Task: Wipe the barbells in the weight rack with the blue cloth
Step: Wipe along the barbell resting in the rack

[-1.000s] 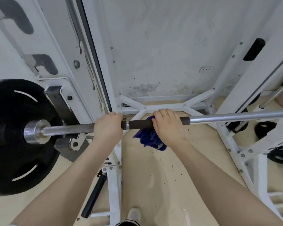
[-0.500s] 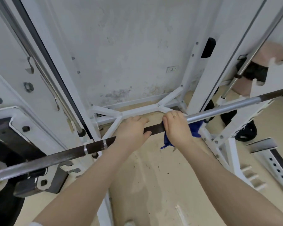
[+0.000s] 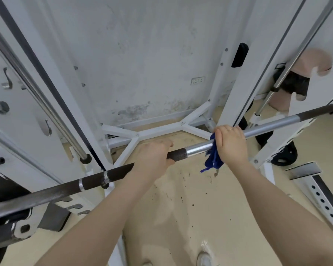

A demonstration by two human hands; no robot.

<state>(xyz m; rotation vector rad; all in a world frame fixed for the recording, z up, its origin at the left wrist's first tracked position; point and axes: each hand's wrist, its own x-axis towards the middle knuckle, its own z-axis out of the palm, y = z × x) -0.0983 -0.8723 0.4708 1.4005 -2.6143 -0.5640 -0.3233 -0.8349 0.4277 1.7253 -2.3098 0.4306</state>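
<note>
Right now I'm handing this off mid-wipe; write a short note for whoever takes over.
Left hand: closed bare around the dark knurled part of the barbell, steadying it.
Right hand: closed on the blue cloth, wrapped over the smooth chrome middle.
The bar sits across the white rack.
Done: cannot tell which stretches are already clean.
Left: the chrome and knurl to the right of the cloth, probably the stretch under the left hand, then any other bars.

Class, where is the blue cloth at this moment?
The blue cloth is right of centre, wrapped around the barbell under the right hand.
</note>
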